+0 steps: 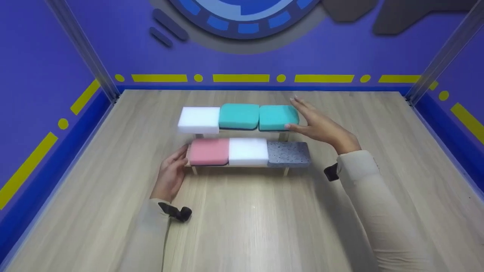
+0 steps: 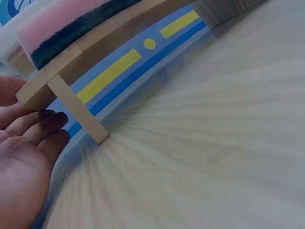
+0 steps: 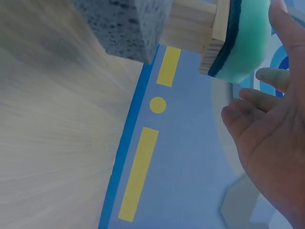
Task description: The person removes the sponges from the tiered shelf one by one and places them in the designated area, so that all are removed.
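In the head view, my left hand [image 1: 170, 175] grips the left end of a small two-step wooden rack [image 2: 76, 102], thumb above the board's end and fingers below. A pink sponge [image 1: 209, 152] with a dark scouring side, a white sponge block [image 1: 248, 151] and a grey speckled block [image 1: 288, 154] lie in a row on its front step. Along the back step sit another white sponge block [image 1: 199, 119] and two teal sponges, the left one [image 1: 239, 116] and the right one [image 1: 278, 117]. My right hand [image 1: 321, 126] is spread at the right teal sponge, thumb by its front corner; contact is unclear.
The rack stands on a wood-grain table [image 1: 242, 219]. A blue wall panel [image 1: 242, 62] with yellow marks rises behind, and side panels with metal corner posts [image 1: 81, 49] flank the table. Black wrist cameras [image 1: 177, 212] are worn at both cuffs.
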`<state>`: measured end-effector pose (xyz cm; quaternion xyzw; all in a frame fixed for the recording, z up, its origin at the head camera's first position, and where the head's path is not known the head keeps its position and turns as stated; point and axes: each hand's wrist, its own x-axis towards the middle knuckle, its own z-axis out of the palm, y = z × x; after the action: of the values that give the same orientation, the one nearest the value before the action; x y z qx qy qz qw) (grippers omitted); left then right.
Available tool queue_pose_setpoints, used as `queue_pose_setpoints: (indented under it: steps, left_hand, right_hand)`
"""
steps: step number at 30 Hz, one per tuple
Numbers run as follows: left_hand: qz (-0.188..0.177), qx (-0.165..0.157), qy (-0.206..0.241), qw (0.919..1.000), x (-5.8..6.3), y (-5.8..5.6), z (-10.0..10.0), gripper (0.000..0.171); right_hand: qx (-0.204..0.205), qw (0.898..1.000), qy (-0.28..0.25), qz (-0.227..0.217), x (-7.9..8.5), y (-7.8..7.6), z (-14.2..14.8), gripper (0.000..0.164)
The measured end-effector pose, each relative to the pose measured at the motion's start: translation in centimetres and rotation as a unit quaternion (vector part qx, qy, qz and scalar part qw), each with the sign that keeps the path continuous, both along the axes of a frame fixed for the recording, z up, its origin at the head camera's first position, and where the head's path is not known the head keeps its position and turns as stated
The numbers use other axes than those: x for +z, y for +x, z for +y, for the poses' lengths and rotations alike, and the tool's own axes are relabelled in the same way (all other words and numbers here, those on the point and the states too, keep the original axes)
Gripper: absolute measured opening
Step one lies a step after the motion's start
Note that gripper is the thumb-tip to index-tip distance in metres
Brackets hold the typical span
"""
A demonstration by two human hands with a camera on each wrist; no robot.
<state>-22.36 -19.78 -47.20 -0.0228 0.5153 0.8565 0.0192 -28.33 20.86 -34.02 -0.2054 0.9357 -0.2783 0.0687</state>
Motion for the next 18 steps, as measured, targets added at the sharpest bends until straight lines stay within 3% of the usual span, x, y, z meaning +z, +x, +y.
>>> queue_pose_setpoints:
  steps: [9, 18]
  left_hand:
    - [0.011, -0.013, 0.008, 0.9998, -0.2, 0.2, -0.2, 0.057]
    - [-0.001, -0.014, 0.002, 0.9999, 0.1, 0.1, -0.1, 0.057]
  right_hand:
    - [-0.012, 1.0, -0.01, -0.008, -1.1, -0.2, -0.8, 0.087]
    - [-0.004, 0.999, -0.042, 0.022, -1.3, 0.0, -0.7, 0.079]
